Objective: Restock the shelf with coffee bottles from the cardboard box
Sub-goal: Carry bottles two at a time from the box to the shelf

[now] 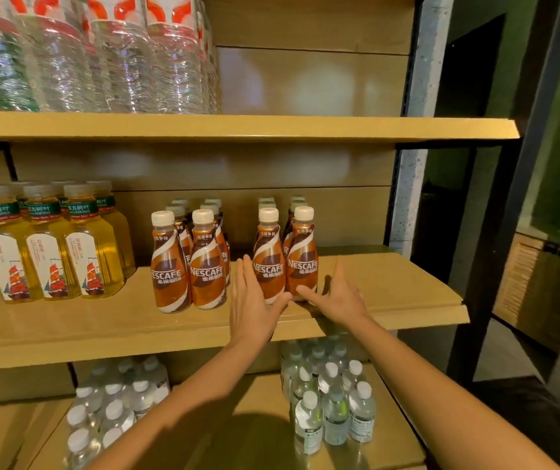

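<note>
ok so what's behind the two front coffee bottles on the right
More coffee bottles stand in two files behind the front pair. Only their white caps and slivers of label show. Their bodies are covered by the front pair, so the count is unclear.

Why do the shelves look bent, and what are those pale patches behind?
Head view: wide-angle lens bows the tan wooden shelf boards; reflected glare leaves pale patches on the wooden back panel; the clear plastic water bottles top left look blurred.

I'm seeing the left hand (255, 300) and right hand (338, 298) going bare before the shelf (102, 330), both forearms (177, 395) showing uncovered all along.
</note>
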Motion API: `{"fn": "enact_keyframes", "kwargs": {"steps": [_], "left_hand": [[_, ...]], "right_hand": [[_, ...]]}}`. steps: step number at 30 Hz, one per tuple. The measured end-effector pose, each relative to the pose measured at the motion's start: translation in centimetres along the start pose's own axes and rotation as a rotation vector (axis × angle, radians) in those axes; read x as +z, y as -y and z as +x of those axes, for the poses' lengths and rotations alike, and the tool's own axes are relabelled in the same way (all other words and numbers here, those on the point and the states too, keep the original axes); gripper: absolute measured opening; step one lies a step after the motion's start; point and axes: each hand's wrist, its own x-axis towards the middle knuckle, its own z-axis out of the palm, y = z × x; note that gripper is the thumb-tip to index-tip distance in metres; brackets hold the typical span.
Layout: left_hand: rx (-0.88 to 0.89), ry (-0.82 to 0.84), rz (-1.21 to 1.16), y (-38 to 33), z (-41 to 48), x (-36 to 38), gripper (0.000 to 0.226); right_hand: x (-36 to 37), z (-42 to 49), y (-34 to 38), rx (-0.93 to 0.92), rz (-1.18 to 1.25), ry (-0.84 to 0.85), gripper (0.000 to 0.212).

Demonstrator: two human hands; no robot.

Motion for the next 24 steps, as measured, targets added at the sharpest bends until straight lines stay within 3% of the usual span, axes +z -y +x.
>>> {"fn": "enact_keyframes", "kwargs": {"steps": [3, 11, 16, 24], "left_hand": [[0.231, -0.044, 0.061, -2.9, -2.3, -0.5, 0.1], [0.503, 0.483, 0.131, -13.0, -5.4, 3.9, 0.102], [0.831, 0.749, 0.308, -19.5, -10.0, 9.5, 0.094], [1.126, 0.844, 0.248, -34.1, -21.8, 19.6, 0.087]], "right_hand": [[-3.3, -2.4, -1.5, -0.033, -0.192, -0.093, 0.104], [-15.1, -11.7, -7.7, -0.096, -0.517, -0.199, 0.082], [-22.6, -19.9, -13.6, 0.153, -0.751, -0.141, 0.088], [-36.0, -34.3, -23.2, 0.531, -0.848, -0.183, 0.09]]}}
